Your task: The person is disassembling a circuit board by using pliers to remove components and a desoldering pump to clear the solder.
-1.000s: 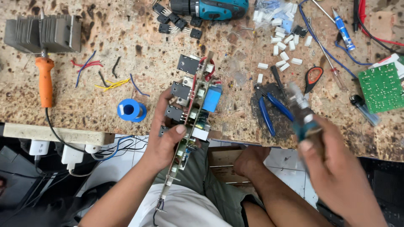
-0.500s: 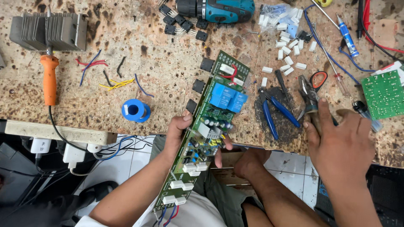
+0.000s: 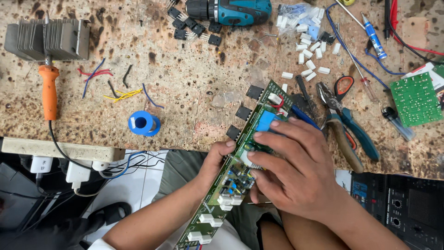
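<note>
Both hands, left [image 3: 217, 159] and right [image 3: 296, 169], clasp the long circuit board [image 3: 231, 185], pliers [image 3: 344, 122] and solder spool [image 3: 144, 123] nearby.

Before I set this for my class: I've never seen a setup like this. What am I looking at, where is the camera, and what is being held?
The camera sits on a person's head and looks down at their two bare hands over a stained workbench. Both hands hold a long green circuit board, tilted over the bench edge: the left hand grips its side, the right hand lies across its top. On the bench lie an orange-handled soldering iron, a blue solder spool, wire scraps, a teal drill, pliers, small white parts and a second green board.
</note>
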